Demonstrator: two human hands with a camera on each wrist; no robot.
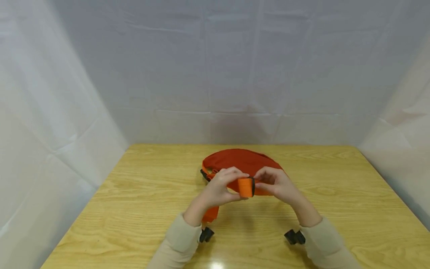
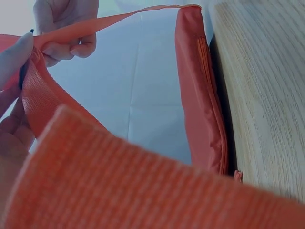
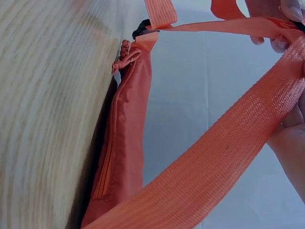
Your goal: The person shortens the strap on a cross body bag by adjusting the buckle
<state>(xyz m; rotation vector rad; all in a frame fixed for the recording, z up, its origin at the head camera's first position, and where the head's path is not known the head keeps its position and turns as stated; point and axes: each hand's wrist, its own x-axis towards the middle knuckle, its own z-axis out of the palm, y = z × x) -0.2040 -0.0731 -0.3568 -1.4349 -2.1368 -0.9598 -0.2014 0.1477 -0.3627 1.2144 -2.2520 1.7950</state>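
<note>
A red-orange waist bag (image 1: 240,158) lies on the table just beyond both hands. Its orange webbing strap (image 1: 246,188) is raised in front of it, with a black strap slider (image 1: 253,186) at the fold. My left hand (image 1: 223,186) holds the strap from the left, thumb below and fingers above. From the right, my right hand (image 1: 273,182) pinches at the slider's edge. In the left wrist view, a wide strap (image 2: 157,181) crosses close to the lens. The right wrist view shows the strap (image 3: 228,143) running up to the hands; fingers partly hide the slider there.
The wooden table (image 1: 336,186) carries the bag. A strap length (image 1: 211,214) hangs below my left hand. Black fitting (image 3: 143,29) and a zip pull (image 3: 126,62) are at the bag's end. Black pieces (image 1: 295,237) show by the cuffs. Pale sheeting (image 1: 235,74) stands behind.
</note>
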